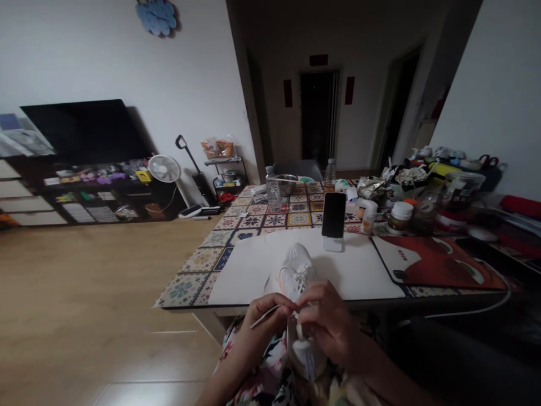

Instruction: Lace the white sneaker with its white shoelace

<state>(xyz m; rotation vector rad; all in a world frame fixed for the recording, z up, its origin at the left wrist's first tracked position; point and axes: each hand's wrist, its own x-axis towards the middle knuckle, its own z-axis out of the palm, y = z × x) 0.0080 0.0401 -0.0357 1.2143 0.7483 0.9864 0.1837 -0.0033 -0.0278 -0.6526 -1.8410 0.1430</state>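
Observation:
A white sneaker (293, 270) with orange accents leans from my lap against the table's near edge, toe pointing away. My left hand (264, 318) is closed in a pinch on a white shoelace (265, 316) whose end sticks out to the left. My right hand (327, 324) is closed over the laces at the shoe's upper, fingers pressed together on the lace. Both hands meet at the shoe's lacing, just below the white mat (363, 268) on the table.
A black phone (333, 215) stands upright on a white stand beyond the shoe. A red mat (439, 262) lies at right. Bottles, jars and bags crowd the far patterned table (198, 262). A fan (164, 168) and TV (80, 129) stand across the wooden floor at left.

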